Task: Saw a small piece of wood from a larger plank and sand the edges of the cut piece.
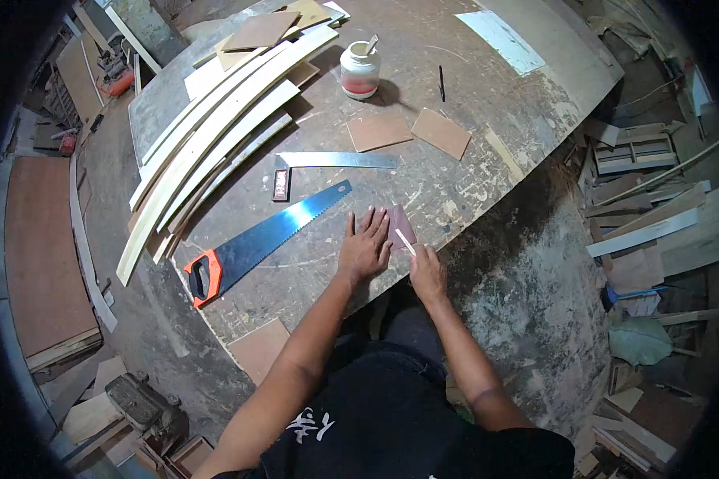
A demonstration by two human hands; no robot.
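My left hand (364, 246) lies flat with its fingers spread, pressing on the table beside and partly over a purple-brown sheet (403, 221) that looks like sandpaper. A thin pale wooden stick (405, 240) is pinched in my right hand (427, 271), its tip over the sheet. To the left, a handsaw (284, 231) with a blue blade and an orange-black handle rests on the table. Beyond my hands lies a metal try square (337, 160) with a dark reddish stock.
The worn wooden table (471, 191) carries curved wooden strips (208, 136), a white-and-pink jar (359, 73) with a brush or spatula, a black pen (442, 83), and several brown board pieces (380, 131). Wood scraps (647, 231) lie at the right. A brown panel (48, 255) stands left.
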